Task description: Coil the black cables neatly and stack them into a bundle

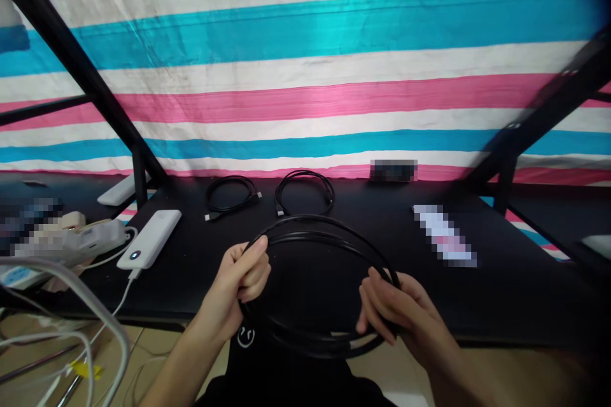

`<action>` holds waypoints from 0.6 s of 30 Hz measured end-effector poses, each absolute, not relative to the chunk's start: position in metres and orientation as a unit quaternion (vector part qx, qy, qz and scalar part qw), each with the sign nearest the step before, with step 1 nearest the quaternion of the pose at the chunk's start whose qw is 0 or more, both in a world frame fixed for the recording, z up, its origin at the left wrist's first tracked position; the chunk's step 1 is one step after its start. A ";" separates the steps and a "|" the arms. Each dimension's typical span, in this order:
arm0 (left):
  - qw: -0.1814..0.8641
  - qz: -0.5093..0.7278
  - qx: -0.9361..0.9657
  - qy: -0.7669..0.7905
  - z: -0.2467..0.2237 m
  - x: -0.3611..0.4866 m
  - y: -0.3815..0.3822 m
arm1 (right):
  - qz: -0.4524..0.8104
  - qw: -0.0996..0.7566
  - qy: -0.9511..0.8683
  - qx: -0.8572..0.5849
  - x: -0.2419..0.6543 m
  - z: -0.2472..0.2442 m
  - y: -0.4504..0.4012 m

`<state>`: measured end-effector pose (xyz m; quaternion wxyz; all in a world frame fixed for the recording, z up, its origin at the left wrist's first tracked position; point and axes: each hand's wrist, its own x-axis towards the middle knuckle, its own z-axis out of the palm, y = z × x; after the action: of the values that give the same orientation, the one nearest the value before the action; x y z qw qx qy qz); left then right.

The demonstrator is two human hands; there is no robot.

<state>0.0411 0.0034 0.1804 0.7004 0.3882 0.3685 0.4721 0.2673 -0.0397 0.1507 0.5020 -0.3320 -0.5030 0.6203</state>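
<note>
A thick black cable (329,236) is wound into a large coil of several loops, held up in front of me at the table's near edge. My left hand (245,270) is closed round the coil's left side, thumb on top. On the opposite side, my right hand (394,305) has its fingers curled round the loops. The lower part of the coil hangs over my dark clothing and is hard to tell from it. Beyond it on the table lie two smaller coiled black cables, one at left (224,208) and one in the middle (305,173), with light-coloured plugs.
A white power bank (150,238) with a cord plugged in lies on the black table (334,286) at left. Near it are a power strip (95,238) and white cables (105,311). A blurred-out flat item (443,235) lies at right. Slanted black frame bars (90,76) flank a striped sheet (305,95).
</note>
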 end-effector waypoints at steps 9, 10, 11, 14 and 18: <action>0.736 0.516 0.287 0.331 0.166 0.059 0.024 | 0.665 0.606 -0.303 -0.315 0.253 0.149 -0.020; 0.743 0.517 0.278 0.322 0.162 0.064 0.026 | 0.662 0.624 -0.263 -0.320 0.252 0.148 -0.015; 0.746 0.519 0.271 0.318 0.158 0.070 0.028 | 0.661 0.637 -0.228 -0.324 0.251 0.146 -0.010; 0.723 0.538 0.266 0.342 0.144 0.091 0.029 | 0.658 0.659 -0.152 -0.332 0.252 0.139 0.006; 0.667 0.535 0.325 0.404 0.122 0.116 0.029 | 0.614 0.702 -0.096 -0.347 0.249 0.127 0.026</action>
<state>0.1158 0.0288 0.1218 0.6673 0.3249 0.4039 0.5348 0.2493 0.0265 0.1274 0.7021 -0.3469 -0.0961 0.6143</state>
